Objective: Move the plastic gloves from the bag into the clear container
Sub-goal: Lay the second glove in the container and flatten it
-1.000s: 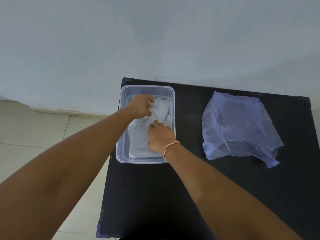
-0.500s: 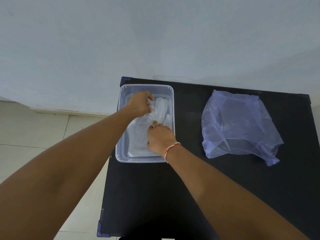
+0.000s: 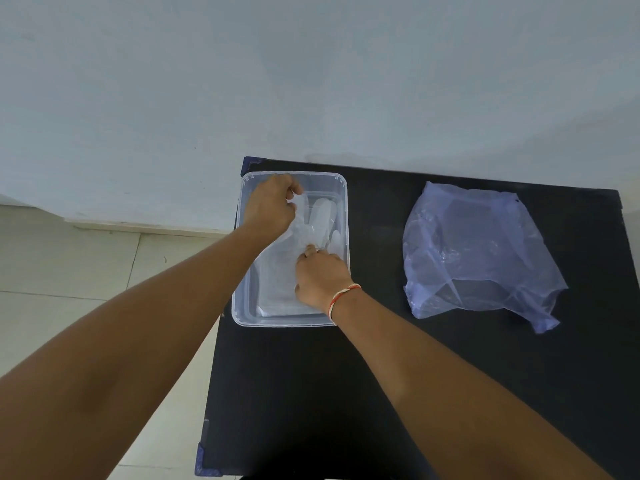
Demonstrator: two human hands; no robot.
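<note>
A matte black table fills the lower right, its far edge against a pale wall and its left edge dropping to a tiled floor, with broad bare surface near the person. A crinkled, translucent bluish plastic bag lies slack toward the right, well apart from the rectangular clear container with rounded corners at the far-left corner. Both hands reach into it: the left hand is pinched closed on the thin filmy plastic gloves, and the right hand, a thread bracelet at its wrist, pinches the same film lower.

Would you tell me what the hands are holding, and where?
Both pinch a glove in the container: left hand its far end, right hand its middle.
</note>
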